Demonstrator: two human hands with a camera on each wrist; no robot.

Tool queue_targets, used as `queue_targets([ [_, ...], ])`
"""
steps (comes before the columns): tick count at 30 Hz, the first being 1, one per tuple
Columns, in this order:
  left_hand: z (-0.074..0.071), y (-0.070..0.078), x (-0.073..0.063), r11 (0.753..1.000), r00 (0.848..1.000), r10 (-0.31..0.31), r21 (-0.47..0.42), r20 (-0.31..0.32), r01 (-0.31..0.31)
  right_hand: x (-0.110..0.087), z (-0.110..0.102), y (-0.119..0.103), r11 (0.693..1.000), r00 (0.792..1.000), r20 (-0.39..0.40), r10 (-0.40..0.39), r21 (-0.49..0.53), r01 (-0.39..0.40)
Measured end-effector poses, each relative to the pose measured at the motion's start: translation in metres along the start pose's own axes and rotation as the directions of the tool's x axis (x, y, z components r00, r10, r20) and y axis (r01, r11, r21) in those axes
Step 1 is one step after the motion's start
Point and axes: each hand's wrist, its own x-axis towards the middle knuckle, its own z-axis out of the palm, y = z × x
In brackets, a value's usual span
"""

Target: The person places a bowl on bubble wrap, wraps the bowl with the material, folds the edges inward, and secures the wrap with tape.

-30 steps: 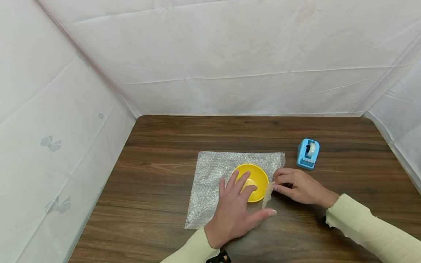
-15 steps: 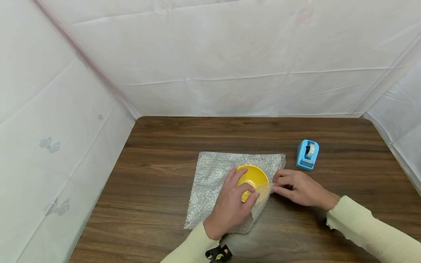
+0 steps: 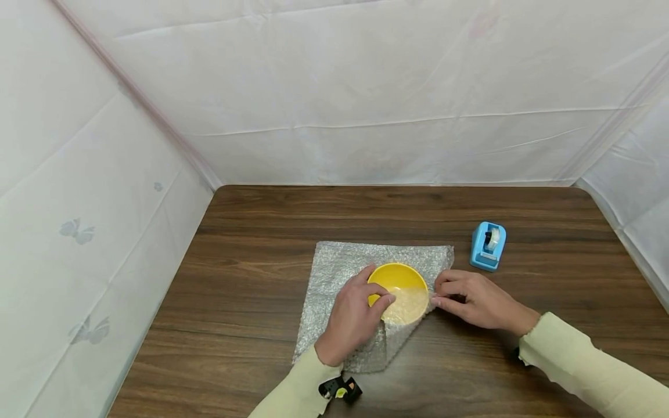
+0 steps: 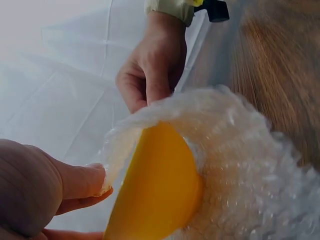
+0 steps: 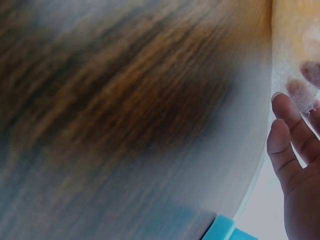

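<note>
A yellow bowl (image 3: 397,273) stands upright on a sheet of clear bubble wrap (image 3: 334,278), whose near right part is folded up over the bowl's front. My left hand (image 3: 349,319) pinches the folded flap between thumb and finger above the bowl's inside, its other fingers at the left rim. In the left wrist view, that pinch at the wrap's edge shows beside the bowl (image 4: 160,185). To the right of the bowl, my right hand (image 3: 473,297) pinches the wrap's edge between thumb and fingers. The flap partly veils the bowl's near half.
A light blue tape dispenser (image 3: 488,246) with a roll of clear tape stands behind my right hand. Everything sits on a dark wood-grain table (image 3: 251,232). White sheeting (image 3: 334,116) hangs behind it and along both sides.
My left hand has taken hold of the wrap's near flap and drawn it leftward over the bowl. The right hand has stayed in place, pinching the edge.
</note>
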Motion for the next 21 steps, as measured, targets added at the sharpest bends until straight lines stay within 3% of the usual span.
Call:
queue_targets([
  [12,0.005,-0.007,0.005,1.000,0.995,-0.009,0.007,-0.100,0.009,0.001,0.002,0.000,1.000,1.000,-0.009,-0.026,-0.001,0.026],
  [21,0.009,-0.011,0.004,1.000,0.988,0.020,0.003,-0.156,-0.019,0.001,0.002,0.000,0.999,0.999,-0.005,-0.032,0.010,0.032],
])
